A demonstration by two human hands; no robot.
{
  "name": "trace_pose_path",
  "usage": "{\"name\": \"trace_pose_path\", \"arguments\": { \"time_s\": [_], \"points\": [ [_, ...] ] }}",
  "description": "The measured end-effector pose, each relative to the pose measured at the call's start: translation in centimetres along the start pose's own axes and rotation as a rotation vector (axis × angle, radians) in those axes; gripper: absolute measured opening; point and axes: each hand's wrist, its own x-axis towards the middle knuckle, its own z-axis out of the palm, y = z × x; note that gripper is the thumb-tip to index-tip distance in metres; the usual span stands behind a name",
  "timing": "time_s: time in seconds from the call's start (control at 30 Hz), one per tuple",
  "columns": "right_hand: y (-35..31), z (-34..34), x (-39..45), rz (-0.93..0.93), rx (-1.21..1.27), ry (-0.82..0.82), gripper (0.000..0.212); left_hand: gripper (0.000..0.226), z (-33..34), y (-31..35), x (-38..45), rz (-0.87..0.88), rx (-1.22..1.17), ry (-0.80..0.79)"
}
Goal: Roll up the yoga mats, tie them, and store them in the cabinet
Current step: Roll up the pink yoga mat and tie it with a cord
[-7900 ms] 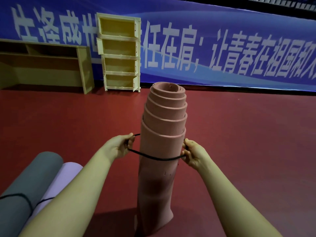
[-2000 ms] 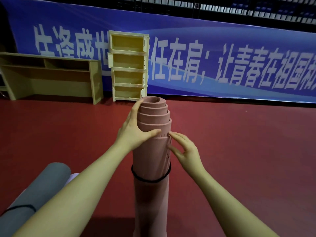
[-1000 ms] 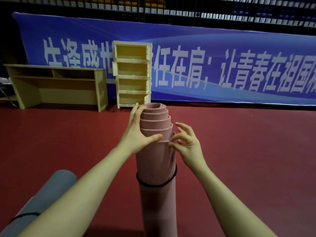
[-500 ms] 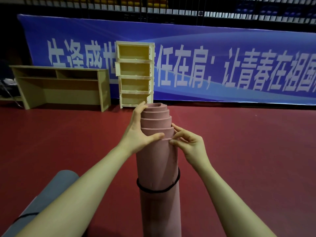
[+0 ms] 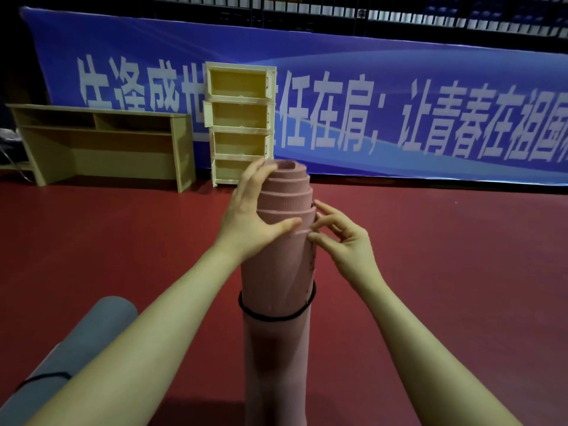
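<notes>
Pink mat's [image 5: 276, 272] base cut off below.

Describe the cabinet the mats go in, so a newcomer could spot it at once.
Look along the blue banner on the far wall. On the red floor before its left part stands the cabinet, right of a low wooden desk. It is the tall, narrow, pale-yellow stack of four open compartments; the desk is wide and low.
</notes>
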Motion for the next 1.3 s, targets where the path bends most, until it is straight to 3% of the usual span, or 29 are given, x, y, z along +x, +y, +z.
{"name": "trace_pose_path", "arguments": {
  "time_s": [0.07,0.2,0.3,0.43,0.63,0.83,1.0,1.13,1.3],
  "points": [
    [1.2,0.2,-1.0,0.102,0.024,-0.034,0.028,0.067,0.7,-0.9,-2.0,-0.042,0.017,-0.07],
    [2.3,1.5,-2.5,0.225,0.045,-0.05,0.046,0.051,0.6,-1.0,-2.1,-0.026,0.001,-0.006],
    [1.6,2.0,-2.2,0.233,0.025,-0.039,0.044,0.068,0.7,-0.9,-2.7,-0.114,-0.085,-0.065],
    [1.1,2.8,-1.5,0.163,-0.066,-0.046,0.046,0.096,1.6,-1.3,-3.8,-0.192,-0.175,-0.015],
    [-1.7,2.5,1.3,0.167,-0.027,0.019,0.035,0.088,0.1,0.1,0.1,-0.146,-0.174,0.089],
    [0.3,2.5,-0.7,0.277,-0.026,-0.058,0.042,0.082,0.1,-1.9,-2.8,-0.105,-0.028,-0.1],
    [0.7,2.7,-0.7,0.192,-0.145,0.096,0.032,0.078,0.2,-2.1,-3.8,-0.052,0.106,-0.14],
    [-0.9,2.9,1.2,0.187,-0.15,-0.045,0.032,0.101,1.9,-2.2,-5.1,-0.316,-0.117,-0.187],
    [-2.9,2.2,2.9,0.027,-0.225,0.0,0.033,0.097,1.5,-0.6,-2.3,-0.268,-0.12,-0.046]
  ]
}}
